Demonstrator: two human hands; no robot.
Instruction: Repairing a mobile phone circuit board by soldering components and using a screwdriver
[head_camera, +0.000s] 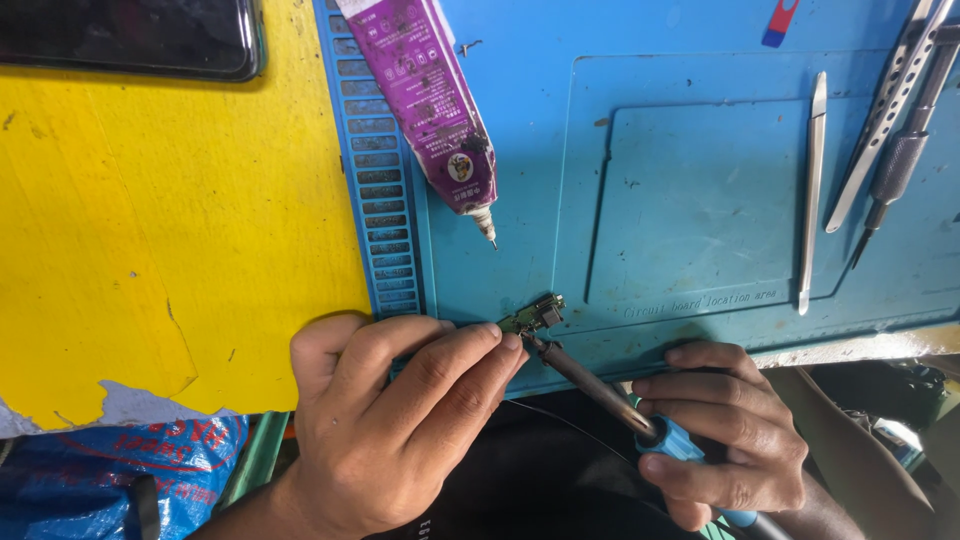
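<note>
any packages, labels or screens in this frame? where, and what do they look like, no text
Glue tube: top centre on the blue mat, purple and white, flattened, nozzle pointing down.
Phone screen: top left on the yellow table, dark, off, rounded corner.
Printed sack: bottom left below the table edge, blue with red print.
Red-and-blue tag: top edge of the mat, small.
</note>
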